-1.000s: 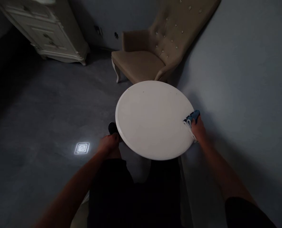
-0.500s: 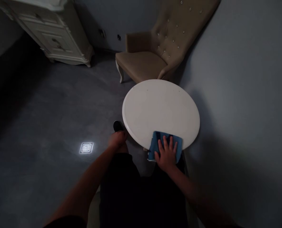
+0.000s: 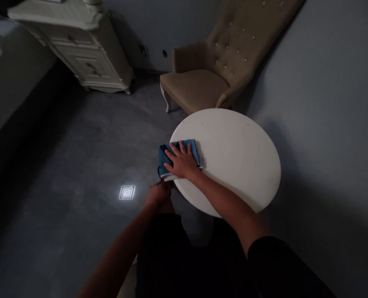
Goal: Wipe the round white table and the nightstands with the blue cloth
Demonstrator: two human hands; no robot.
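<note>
The cloth (image 3: 163, 158) hides some table (image 3: 233, 153) rim (left side); the armchair (image 3: 193, 85) is cut off above.

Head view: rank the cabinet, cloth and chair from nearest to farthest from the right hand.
1. Cloth: directly under the right hand, at the table's left edge.
2. Chair: just beyond the table.
3. Cabinet: farthest, back left.

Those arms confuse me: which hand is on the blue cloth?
The right hand, fingers spread on the blue cloth at the edge of the white tabletop; the left hand is curled, lower in the picture.
</note>
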